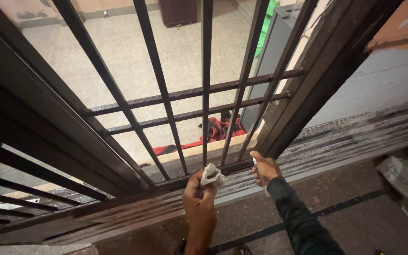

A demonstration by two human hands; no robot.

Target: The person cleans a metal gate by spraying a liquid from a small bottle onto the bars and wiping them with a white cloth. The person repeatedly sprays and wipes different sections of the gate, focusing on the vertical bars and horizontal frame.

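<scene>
Here, the person's left hand [199,200] is reaching forward with its fingers [195,183] bunched together and clamped on a crumpled white cloth [211,175]. The cloth is sticking up past the fingertips and is sitting right at the foot of the dark metal grille [166,101], just where one vertical bar is meeting the wet bottom rail [185,177]; whether the cloth is actually pressing on the metal cannot be told.

Just beside those fingers, the right hand [263,168] is coming out of a dark long sleeve [298,217]. Its fingers are curled together around a small pale object [254,161] that is poking out above them, too small to identify. This hand is hovering close to the base of the heavy dark door post [317,71].

Beyond both sets of fingertips, through the bars, a red and black cloth [216,132] is lying on the speckled floor [119,61]. Under the wrists, a grey tiled floor [355,208] is showing, and well off to the side of the right fingers a white plastic bag [404,179] is lying.
</scene>
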